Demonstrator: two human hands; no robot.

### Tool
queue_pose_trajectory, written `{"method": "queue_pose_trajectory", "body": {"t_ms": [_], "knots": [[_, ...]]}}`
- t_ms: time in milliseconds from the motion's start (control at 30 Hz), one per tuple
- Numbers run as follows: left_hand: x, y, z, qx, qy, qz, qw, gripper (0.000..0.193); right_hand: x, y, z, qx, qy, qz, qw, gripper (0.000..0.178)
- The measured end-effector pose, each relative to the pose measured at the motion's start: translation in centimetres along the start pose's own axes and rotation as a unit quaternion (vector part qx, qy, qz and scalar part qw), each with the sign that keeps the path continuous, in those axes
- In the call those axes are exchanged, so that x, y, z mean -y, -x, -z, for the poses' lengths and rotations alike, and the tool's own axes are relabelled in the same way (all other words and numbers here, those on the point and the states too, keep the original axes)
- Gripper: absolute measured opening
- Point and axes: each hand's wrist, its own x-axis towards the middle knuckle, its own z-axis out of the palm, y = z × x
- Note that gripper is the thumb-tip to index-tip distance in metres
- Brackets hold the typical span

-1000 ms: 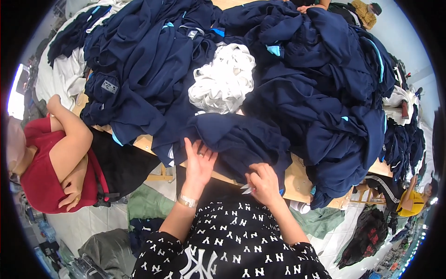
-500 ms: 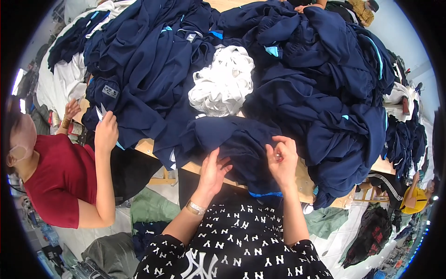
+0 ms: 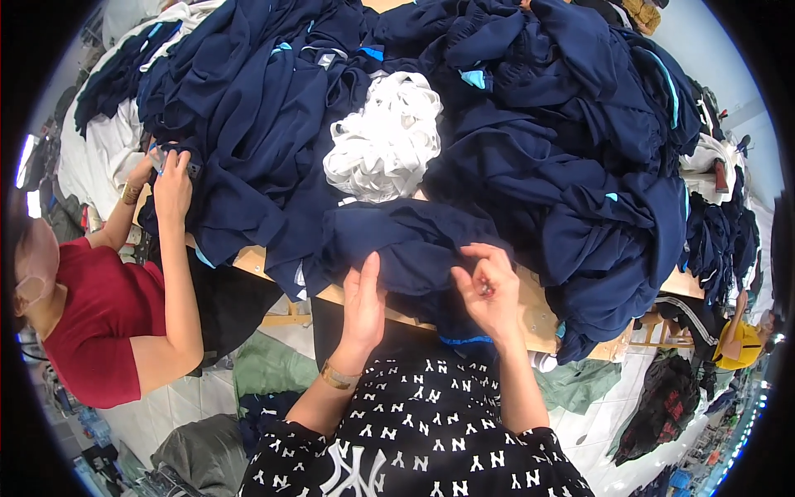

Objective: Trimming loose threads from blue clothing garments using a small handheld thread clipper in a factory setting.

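Note:
A dark navy garment piece [image 3: 397, 236] lies at the near edge of the table, its blue-trimmed end hanging over. My left hand [image 3: 363, 306] is at its left part, palm turned inward and fingers stretched out, with nothing held. On the right, my right hand [image 3: 490, 298] is at the same cloth. Its thumb and forefinger are apart, while the other fingers curl round a small shiny silver-and-red thing, mostly hidden in the palm. Just beyond the cloth sits a heap of white tape or elastic [image 3: 385, 137].
Navy garments [image 3: 257, 124] are piled high on the left, with another pile [image 3: 571, 149] on the right. The wooden table edge [image 3: 538, 311] shows between them. A co-worker in a red top [image 3: 108, 306] handles cloth at the left. Green cloth [image 3: 269, 377] lies on the floor.
My left hand has turned more upright and moved slightly left. The cloth before me lies a little flatter. The co-worker's hands, one with a pointed metal tool before, have come together at the cloth.

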Motion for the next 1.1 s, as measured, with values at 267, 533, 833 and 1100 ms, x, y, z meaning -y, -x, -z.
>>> {"method": "queue_pose_trajectory", "body": {"t_ms": [267, 533, 833, 1100], "knots": [[-2.2, -0.1, 0.1, 0.115, -0.01, 0.023, 0.993, 0.034, 2.8, -1.0, -0.8, 0.008, -0.082, -0.051, 0.995, 0.038], [-1.8, 0.8, -1.0, 0.184, -0.116, -0.021, 0.976, 0.032, 3.7, -0.3, -3.1, 0.036, -0.275, -0.123, 0.953, 0.038], [-12.1, -1.9, -7.0, 0.177, -0.189, -0.161, 0.952, 0.019, 4.8, -2.7, 2.9, -0.058, -0.426, -0.083, 0.899, 0.035], [-18.5, 1.4, -15.6, 0.602, -0.373, -0.186, 0.681, 0.036, 7.8, -4.7, 9.1, -0.317, -0.385, 0.104, 0.861, 0.026]]}}
